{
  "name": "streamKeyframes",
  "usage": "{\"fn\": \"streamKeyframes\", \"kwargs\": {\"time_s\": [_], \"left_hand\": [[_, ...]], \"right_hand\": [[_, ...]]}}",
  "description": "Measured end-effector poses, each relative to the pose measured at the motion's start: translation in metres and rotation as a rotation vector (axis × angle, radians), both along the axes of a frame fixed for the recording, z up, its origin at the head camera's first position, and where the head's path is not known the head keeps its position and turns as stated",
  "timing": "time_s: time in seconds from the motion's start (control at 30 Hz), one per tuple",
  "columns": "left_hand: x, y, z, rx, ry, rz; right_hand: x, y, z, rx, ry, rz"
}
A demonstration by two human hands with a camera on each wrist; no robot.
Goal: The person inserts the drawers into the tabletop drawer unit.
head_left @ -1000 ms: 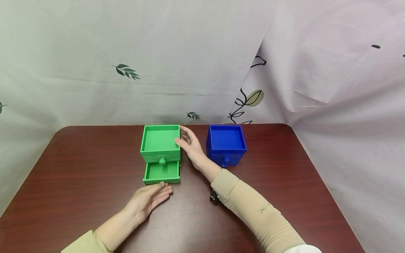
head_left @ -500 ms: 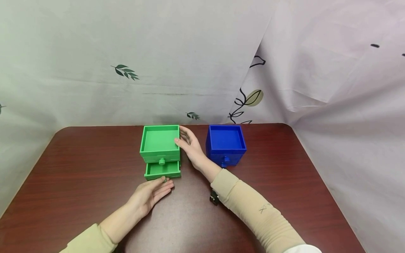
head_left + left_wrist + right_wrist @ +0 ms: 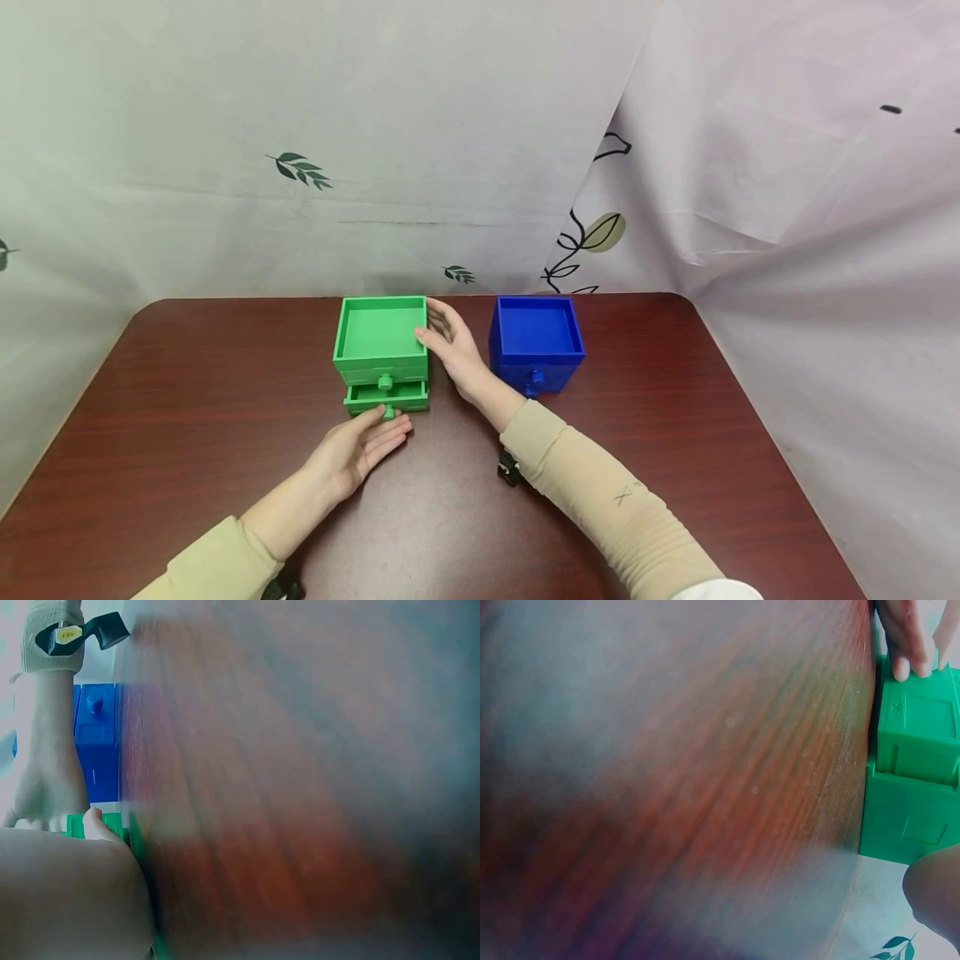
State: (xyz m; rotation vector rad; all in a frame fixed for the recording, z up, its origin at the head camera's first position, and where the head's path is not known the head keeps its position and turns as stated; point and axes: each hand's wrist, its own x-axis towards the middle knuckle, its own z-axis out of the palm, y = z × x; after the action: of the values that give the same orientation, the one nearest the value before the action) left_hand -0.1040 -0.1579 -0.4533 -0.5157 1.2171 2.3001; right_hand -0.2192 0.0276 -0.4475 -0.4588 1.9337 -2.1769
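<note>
A small green drawer box (image 3: pixel 381 329) with a tray-like top stands at the back of the table. Its lower drawer (image 3: pixel 360 403) is partly out. My left hand (image 3: pixel 345 458) is at the drawer's front, with thumb and fingers either side of its round knob (image 3: pixel 389 412). In the right wrist view, the left fingertips (image 3: pixel 901 669) touch the drawer front. My right hand (image 3: pixel 461 354) holds the box by its right side, thumb over the top rim; its other fingertips are partly hidden behind the box.
A blue drawer box (image 3: pixel 536 333) of similar shape stands to the right of my right hand. The brown tabletop (image 3: pixel 202 400) reaches back to a hanging white cloth (image 3: pixel 420 125) with leaf prints.
The green lower drawer has slid further into its box, and my left hand has moved forward with it. My right hand has stayed on the box's side.
</note>
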Motion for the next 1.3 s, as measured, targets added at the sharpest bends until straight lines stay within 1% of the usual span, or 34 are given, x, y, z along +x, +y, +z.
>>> {"fn": "streamKeyframes", "kwargs": {"time_s": [0.23, 0.47, 0.83, 1.13, 1.3], "left_hand": [[-0.009, 0.000, 0.001, 0.030, -0.004, -0.013], [-0.016, 0.000, 0.003, 0.050, -0.028, -0.001], [-0.021, 0.000, 0.004, 0.067, -0.047, 0.016], [-0.023, -0.001, 0.004, 0.082, -0.043, 0.008], [-0.023, -0.002, 0.004, 0.073, -0.037, 0.004]], "right_hand": [[0.000, 0.000, 0.001, -0.003, 0.006, -0.007], [-0.001, -0.001, 0.001, -0.002, 0.006, -0.015], [-0.001, 0.000, 0.000, -0.002, -0.001, -0.009], [-0.002, 0.000, -0.002, -0.004, 0.005, -0.014], [-0.003, 0.000, -0.002, 0.004, 0.008, -0.013]]}}
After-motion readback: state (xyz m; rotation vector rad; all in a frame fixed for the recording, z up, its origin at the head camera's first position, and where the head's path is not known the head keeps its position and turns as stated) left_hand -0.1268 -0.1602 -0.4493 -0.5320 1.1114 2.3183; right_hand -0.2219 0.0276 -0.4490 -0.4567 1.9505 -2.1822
